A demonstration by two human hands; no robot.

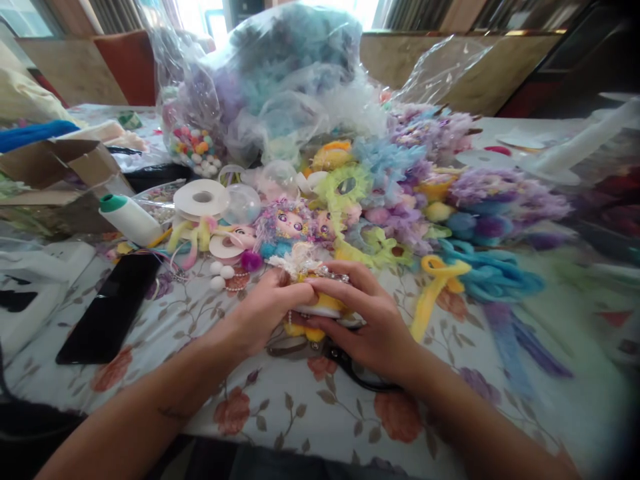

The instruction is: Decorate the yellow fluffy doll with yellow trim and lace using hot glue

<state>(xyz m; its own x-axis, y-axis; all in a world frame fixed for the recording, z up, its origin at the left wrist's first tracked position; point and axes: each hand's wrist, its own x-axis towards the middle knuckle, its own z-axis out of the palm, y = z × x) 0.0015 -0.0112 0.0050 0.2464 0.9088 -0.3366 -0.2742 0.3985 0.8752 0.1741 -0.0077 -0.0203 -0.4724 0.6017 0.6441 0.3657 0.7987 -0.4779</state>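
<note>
L hand [267, 303] & R hand [375, 317] are both holding a yellow craft pc [327, 305] btwn them, near the front ctr of the tbl, above the floral tablecloth [280, 417]. L thumb is pressing on the pc's near side, w/ the other L fingers mostly hiding behind it, so can't tell exactly how they're set. R fingers are curling over the top & R side, R thumb lying along the lower edge. White lace [300, 262] is sticking up at the pc's top, clear beads [336, 275] are showing by the R fingertips. Under the hands a black curved item [345, 365] is lying partly hidden; can't tell what it is. Just L of the L hand, white pom-poms [217, 283] & a purple pom-pom [251, 261] are sitting; farther L, a blk phone [113, 310] is lying flat. Behind the hands a purple-haired doll head [293, 225] is facing the person, w/ a 2nd doll head [325, 227] sitting beside it. Back L, a white ribbon spool [187, 199] is resting near a thread cone [133, 223]. R of the R hand, a yellow fuzzy strip [425, 313] is lying near blue fuzzy strips [495, 277]. In back, a big clear bag [295, 67] is bulging w/ pastel stuff.
</note>
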